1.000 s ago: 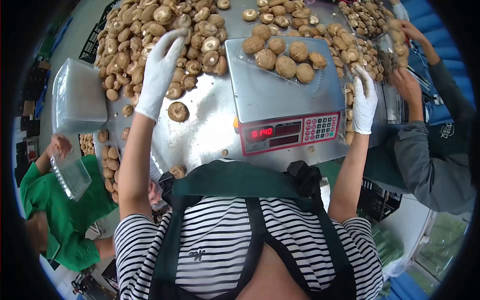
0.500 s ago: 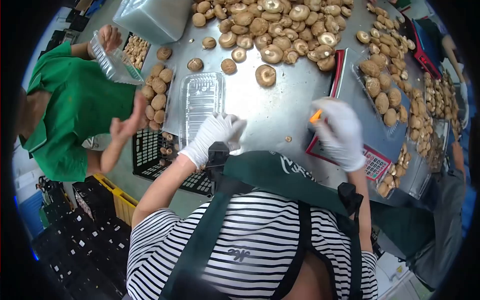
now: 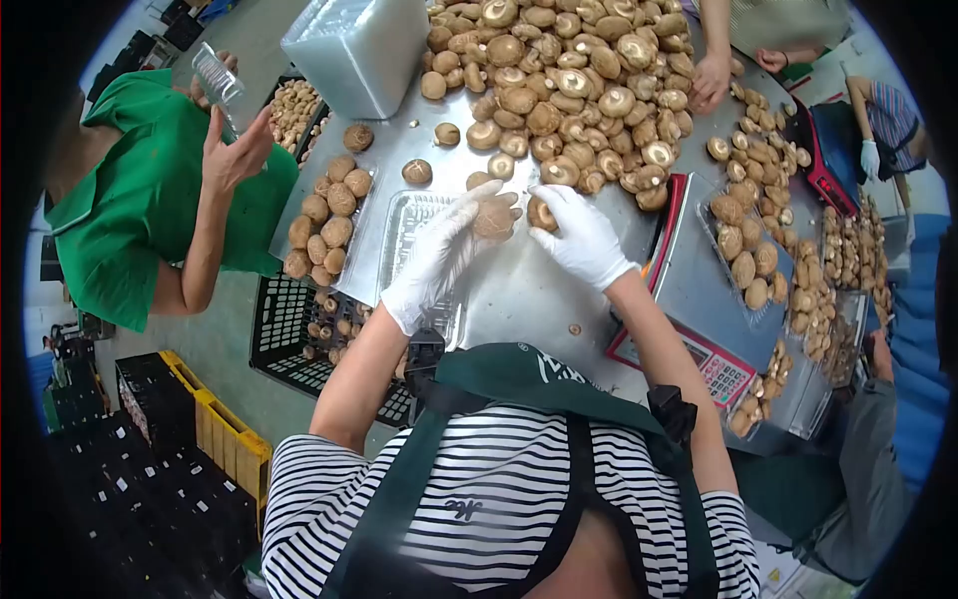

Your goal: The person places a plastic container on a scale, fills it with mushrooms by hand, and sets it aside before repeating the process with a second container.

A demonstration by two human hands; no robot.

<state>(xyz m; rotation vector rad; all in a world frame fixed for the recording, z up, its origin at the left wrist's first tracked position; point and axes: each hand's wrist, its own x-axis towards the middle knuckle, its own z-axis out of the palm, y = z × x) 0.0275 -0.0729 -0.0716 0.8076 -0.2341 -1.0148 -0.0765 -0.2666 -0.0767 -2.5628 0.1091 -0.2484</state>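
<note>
Both gloved hands work over the steel table (image 3: 519, 299), left of the red-edged scale (image 3: 689, 255). Left hand (image 3: 444, 240), the farther one from the scale, has fingers bent and gripping a round mushroom (image 3: 493, 220), cap facing out between thumb and fingertips. Right hand (image 3: 584, 235), nearer the scale, pinches a second mushroom (image 3: 541, 213) between thumb and fingertips; underside of that grip hidden, so can't tell if the cap also touches the table. Both mushrooms sit left of the scale, near each other, apart. Open clear tray (image 3: 399, 225) lies farther left of the scale, partly covered by left hand and wrist; covered part can't be read. Mushroom heap (image 3: 569, 85) spreads from the scale's far left corner away from the wearer. Batch of mushrooms (image 3: 743, 268) in a clear tray rests on the scale. Packed mushrooms (image 3: 341, 199) sit well left of the scale, past the open tray; tray stack (image 3: 359, 70) stands left of the scale too, farther from the wearer. Step in hand, judged: picking up single mushrooms, one per hand, beside the open tray. Next move likely calls for light, secure fingertip pressure on rounded caps and a left wrist clear of the tray rim.
</note>
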